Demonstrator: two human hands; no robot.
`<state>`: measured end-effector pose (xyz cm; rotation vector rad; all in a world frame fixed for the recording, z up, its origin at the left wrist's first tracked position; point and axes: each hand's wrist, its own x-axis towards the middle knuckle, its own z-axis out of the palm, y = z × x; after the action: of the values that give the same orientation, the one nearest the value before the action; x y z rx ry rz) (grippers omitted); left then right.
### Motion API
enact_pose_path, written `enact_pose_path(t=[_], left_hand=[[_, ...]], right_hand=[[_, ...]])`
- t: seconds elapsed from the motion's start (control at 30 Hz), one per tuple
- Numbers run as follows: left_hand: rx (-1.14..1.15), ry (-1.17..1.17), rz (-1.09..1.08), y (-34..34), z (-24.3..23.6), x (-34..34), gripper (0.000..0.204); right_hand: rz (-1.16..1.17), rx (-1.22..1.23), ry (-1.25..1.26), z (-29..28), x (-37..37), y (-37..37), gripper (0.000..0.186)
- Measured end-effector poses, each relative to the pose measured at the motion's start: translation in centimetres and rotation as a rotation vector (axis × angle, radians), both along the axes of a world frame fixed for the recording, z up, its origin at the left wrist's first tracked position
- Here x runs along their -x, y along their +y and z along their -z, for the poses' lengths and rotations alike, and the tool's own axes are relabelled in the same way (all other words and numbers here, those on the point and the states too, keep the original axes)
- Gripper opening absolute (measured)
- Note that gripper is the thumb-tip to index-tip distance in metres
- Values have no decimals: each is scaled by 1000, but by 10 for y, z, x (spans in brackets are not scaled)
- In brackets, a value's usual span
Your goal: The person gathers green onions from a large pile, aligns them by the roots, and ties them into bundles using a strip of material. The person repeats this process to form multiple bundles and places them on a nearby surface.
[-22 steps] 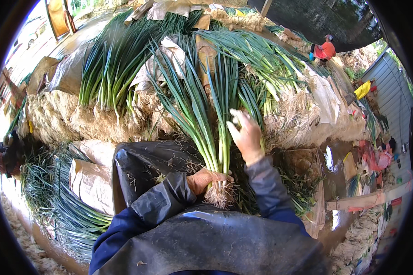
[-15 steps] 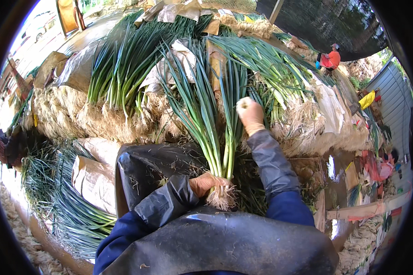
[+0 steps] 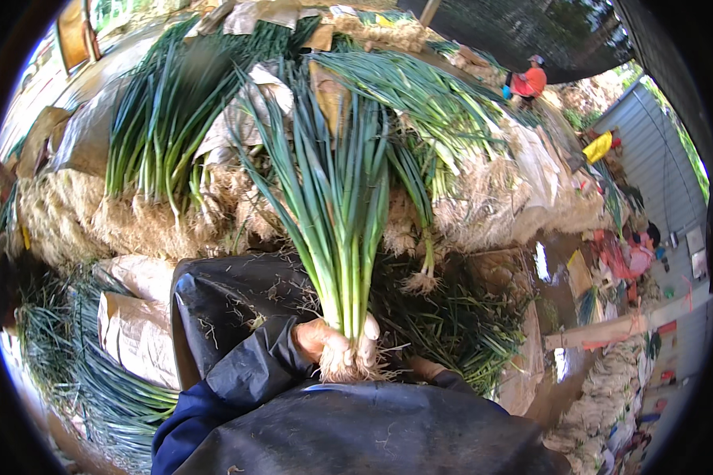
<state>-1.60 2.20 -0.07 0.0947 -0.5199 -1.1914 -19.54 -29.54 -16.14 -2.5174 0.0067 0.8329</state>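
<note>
A bunch of long green onions [image 3: 337,245] stands upright before me, its leaves fanning away and its roots toward my apron. My left hand [image 3: 315,339] is closed around the pale stems just above the roots. Low beside the root end is my right hand [image 3: 425,367]; the roots and apron hide its fingers, so its grip does not show. Whitish finger-like shapes lie against the front of the stems, and I cannot tell which hand they belong to. A few separate green onions [image 3: 428,257] hang root-down to the right of the bunch.
Ahead stretches a long heap of green onions [image 3: 146,142] with shaggy roots, partly under paper sacks. More leaves [image 3: 123,388] lie at left, loose greens [image 3: 467,332] at right. Black sheeting [image 3: 238,293] covers my lap. A person in orange [image 3: 529,81] sits far right; a wooden beam [image 3: 626,326] crosses nearer.
My right hand has dropped from beside the leaves to low by the roots. The held bunch looks fuller and sits slightly left in view. The whole view has shifted.
</note>
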Motion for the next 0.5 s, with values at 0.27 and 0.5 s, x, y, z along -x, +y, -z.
enact_pose_path(t=[0.27,0.5], left_hand=[[-455,123,-2,-25,20,12,54],[-535,106,-159,-13,27,12,53]], right_hand=[[551,341,-1232,-98,-153,0,38],[698,-644,-474,-120,-140,73,22]])
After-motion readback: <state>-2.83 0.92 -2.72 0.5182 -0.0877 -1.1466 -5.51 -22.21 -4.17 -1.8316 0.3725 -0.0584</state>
